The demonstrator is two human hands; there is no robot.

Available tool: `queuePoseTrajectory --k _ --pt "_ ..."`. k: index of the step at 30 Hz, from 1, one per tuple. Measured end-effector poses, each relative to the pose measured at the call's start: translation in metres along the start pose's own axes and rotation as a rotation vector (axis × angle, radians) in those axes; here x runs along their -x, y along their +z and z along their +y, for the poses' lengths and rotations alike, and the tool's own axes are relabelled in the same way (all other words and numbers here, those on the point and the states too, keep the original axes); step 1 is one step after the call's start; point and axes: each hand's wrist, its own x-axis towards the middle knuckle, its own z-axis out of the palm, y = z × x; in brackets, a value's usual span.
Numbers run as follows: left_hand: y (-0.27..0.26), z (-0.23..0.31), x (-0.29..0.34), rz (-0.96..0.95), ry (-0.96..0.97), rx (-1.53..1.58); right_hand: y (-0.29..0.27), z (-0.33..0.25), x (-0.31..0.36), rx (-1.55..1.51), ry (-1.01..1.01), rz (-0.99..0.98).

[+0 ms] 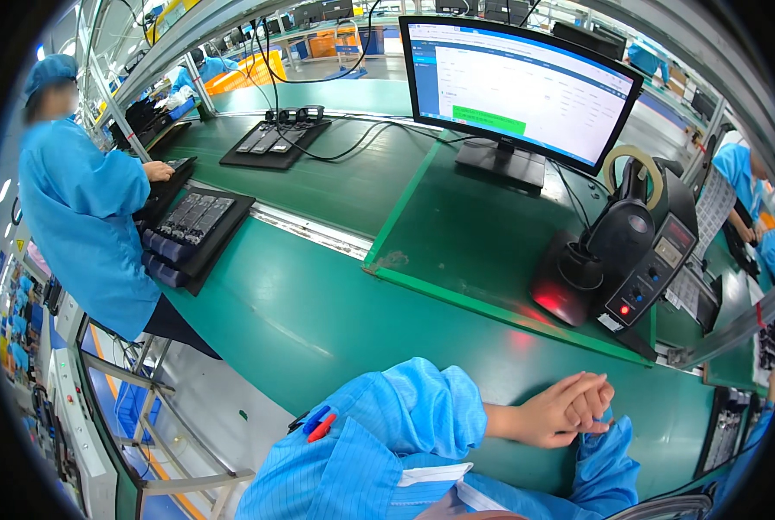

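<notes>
My left hand (539,422) and my right hand (592,411) are clasped together above the green workbench (318,303), near its front edge. Their fingers are folded into each other, and no object shows between them. Part of the right hand is hidden by the left. Both arms wear blue sleeves; pens (321,425) are clipped on the left one. Beyond the hands, a black barcode scanner (625,227) rests in its stand, casting red light on the bench. Beside it is a black control box (651,273) with knobs and a lit red lamp.
A monitor (517,87) stands at the back on a raised green mat. A roll of tape (656,186) is by the scanner. Black trays of parts (198,221) lie left, where a co-worker (84,208) in blue stands. Another tray (723,429) is at right. Cables cross the bench.
</notes>
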Motion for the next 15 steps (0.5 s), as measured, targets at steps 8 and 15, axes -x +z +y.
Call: queuePoseTrajectory --k 8,15 --pt "0.001 0.004 0.006 0.067 0.308 -0.184 -0.001 0.009 -0.002 0.081 -0.064 0.118" --pt "-0.021 -0.003 -0.013 0.023 0.259 -0.121 0.003 0.019 0.001 0.186 -0.115 0.335"
